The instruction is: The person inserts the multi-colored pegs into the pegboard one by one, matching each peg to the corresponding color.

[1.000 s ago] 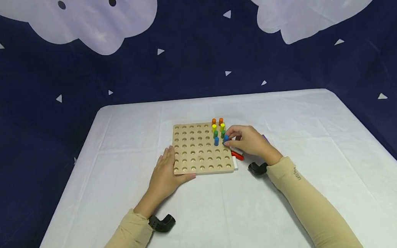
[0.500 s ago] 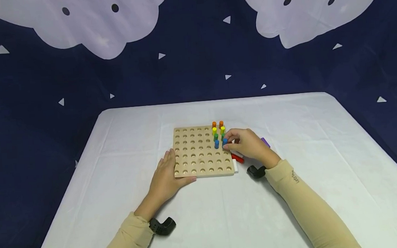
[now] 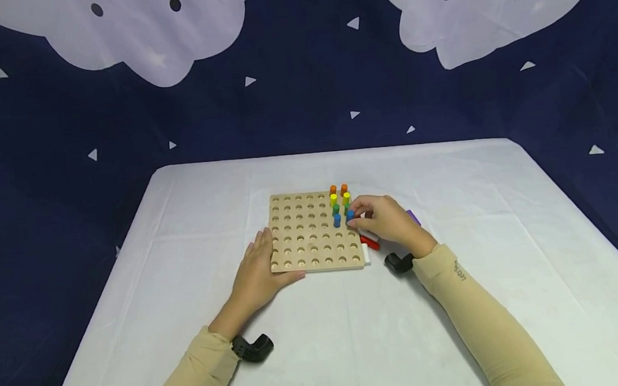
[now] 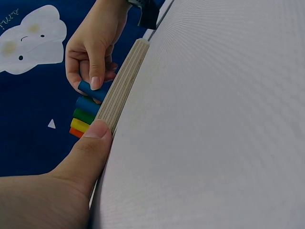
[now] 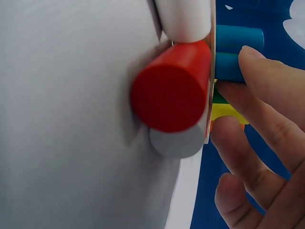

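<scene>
A square wooden pegboard (image 3: 306, 244) with rows of round holes lies on the table. My left hand (image 3: 255, 271) rests against its near left corner, fingers straight along the left edge and thumb (image 4: 90, 143) against the front edge. At the board's right side my right hand (image 3: 391, 220) pinches a blue peg (image 3: 350, 214) between thumb and finger. That peg stands upright at the rightmost column, its lower end partly hidden by the fingertips. Beside it stands another blue peg (image 3: 337, 221). Behind these stand pairs of green pegs (image 3: 335, 209), yellow pegs (image 3: 333, 199) and orange pegs (image 3: 344, 189).
Loose pegs lie right of the board: a red peg (image 3: 369, 242), a white peg (image 3: 366, 254) and a purple peg (image 3: 413, 217). In the right wrist view, another pale peg (image 5: 177, 142) lies beyond the red one. A white cloth (image 3: 319, 336) covers the table.
My right hand has shifted slightly left with the blue peg, which now stands straighter over the board. The left hand keeps its place. The head view tipped up and back a little.
</scene>
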The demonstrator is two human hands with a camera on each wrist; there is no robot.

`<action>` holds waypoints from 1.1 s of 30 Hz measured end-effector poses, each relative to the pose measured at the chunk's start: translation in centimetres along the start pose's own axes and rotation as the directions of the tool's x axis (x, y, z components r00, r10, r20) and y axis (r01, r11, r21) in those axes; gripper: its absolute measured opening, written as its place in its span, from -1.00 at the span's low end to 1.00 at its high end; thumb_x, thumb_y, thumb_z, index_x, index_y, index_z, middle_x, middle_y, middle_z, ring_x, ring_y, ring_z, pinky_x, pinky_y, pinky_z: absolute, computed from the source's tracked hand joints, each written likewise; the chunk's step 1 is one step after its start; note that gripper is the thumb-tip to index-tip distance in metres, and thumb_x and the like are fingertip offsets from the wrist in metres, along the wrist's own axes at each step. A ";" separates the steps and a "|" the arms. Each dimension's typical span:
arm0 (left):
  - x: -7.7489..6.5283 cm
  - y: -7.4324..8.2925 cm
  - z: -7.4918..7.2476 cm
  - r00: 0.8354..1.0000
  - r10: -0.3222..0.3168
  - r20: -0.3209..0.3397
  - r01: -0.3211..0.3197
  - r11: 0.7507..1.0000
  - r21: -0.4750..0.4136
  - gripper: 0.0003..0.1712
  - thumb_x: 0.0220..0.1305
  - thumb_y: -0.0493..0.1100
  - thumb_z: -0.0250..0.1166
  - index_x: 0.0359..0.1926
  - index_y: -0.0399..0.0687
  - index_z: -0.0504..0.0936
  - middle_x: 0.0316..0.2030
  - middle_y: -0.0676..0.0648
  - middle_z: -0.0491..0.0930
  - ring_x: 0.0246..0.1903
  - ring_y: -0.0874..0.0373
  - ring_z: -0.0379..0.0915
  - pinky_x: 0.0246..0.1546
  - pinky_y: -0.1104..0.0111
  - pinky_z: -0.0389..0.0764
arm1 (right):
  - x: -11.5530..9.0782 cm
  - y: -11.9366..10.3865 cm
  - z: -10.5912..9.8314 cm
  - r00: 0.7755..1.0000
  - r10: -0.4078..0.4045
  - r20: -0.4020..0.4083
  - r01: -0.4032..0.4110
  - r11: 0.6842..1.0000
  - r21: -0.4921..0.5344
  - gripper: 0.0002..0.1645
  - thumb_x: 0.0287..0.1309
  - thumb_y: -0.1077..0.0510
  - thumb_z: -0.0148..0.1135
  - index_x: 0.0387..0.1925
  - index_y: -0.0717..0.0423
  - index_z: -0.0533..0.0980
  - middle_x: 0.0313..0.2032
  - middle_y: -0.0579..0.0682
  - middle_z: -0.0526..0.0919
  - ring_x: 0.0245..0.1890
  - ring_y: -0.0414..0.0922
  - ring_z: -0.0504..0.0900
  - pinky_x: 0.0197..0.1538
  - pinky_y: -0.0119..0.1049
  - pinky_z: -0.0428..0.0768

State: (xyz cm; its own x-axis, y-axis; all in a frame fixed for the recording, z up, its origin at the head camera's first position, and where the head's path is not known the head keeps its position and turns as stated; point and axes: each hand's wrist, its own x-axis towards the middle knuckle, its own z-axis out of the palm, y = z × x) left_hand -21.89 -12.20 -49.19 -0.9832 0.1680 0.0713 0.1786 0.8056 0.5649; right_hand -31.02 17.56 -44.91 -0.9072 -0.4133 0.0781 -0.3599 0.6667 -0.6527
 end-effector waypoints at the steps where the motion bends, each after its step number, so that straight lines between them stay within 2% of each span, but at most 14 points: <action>1: 0.0 0.0 0.0 1.000 0.000 0.001 0.000 1.000 0.000 0.47 -0.06 0.43 0.45 0.53 -0.38 -0.10 0.55 -0.27 -0.09 0.57 -0.11 -0.21 0.58 0.04 -0.14 | 0.0 0.0 0.0 1.000 -0.002 -0.001 0.002 1.000 -0.002 -0.83 0.18 0.05 0.41 -0.21 -0.04 0.63 -0.27 -0.15 0.78 -0.22 -0.11 0.63 -0.06 -0.18 0.59; 11: 0.1 0.1 -0.1 1.000 0.004 0.002 -0.004 1.000 0.002 0.48 -0.07 0.43 0.45 0.53 -0.39 -0.10 0.55 -0.28 -0.08 0.57 -0.12 -0.21 0.58 0.02 -0.13 | 0.1 0.0 -0.2 1.000 -0.005 0.001 0.005 1.000 -0.013 -0.83 0.18 0.03 0.41 -0.21 -0.06 0.63 -0.25 -0.13 0.79 -0.22 -0.10 0.63 -0.08 -0.18 0.56; 17: 0.1 0.1 0.0 1.000 0.000 0.004 0.000 1.000 0.001 0.49 -0.08 0.43 0.46 0.53 -0.38 -0.12 0.55 -0.27 -0.08 0.57 -0.10 -0.22 0.58 0.03 -0.14 | 0.0 0.0 -0.4 1.000 -0.005 0.008 0.005 1.000 -0.024 -0.81 0.17 0.03 0.43 -0.20 -0.05 0.63 -0.24 -0.12 0.78 -0.26 -0.10 0.60 -0.15 -0.23 0.53; 25: 0.2 0.0 0.0 1.000 0.001 0.007 -0.001 1.000 -0.003 0.48 -0.06 0.43 0.44 0.53 -0.37 -0.12 0.55 -0.27 -0.08 0.57 -0.10 -0.22 0.58 0.03 -0.15 | 0.0 0.2 -0.3 0.999 -0.019 0.033 0.021 0.999 -0.050 -0.81 0.15 0.06 0.44 -0.19 -0.05 0.68 -0.30 -0.11 0.71 -0.40 -0.12 0.51 -0.36 -0.28 0.51; 33: 0.1 0.0 0.0 1.000 0.002 0.009 -0.002 1.000 -0.004 0.47 -0.05 0.42 0.44 0.53 -0.38 -0.13 0.55 -0.27 -0.08 0.57 -0.11 -0.22 0.58 0.03 -0.15 | -0.2 0.1 -1.2 0.999 0.010 0.053 -0.006 0.997 -0.079 -0.73 0.16 0.00 0.43 -0.11 -0.03 0.71 -0.21 -0.13 0.75 -0.37 -0.12 0.52 -0.37 -0.29 0.49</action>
State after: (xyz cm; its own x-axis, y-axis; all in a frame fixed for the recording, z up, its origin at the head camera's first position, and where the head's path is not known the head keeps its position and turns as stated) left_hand -21.98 -12.19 -49.14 -0.9825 0.1746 0.0648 0.1802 0.8032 0.5678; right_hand -31.10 18.44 -44.11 -0.8979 -0.4391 0.0313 -0.3707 0.7159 -0.5916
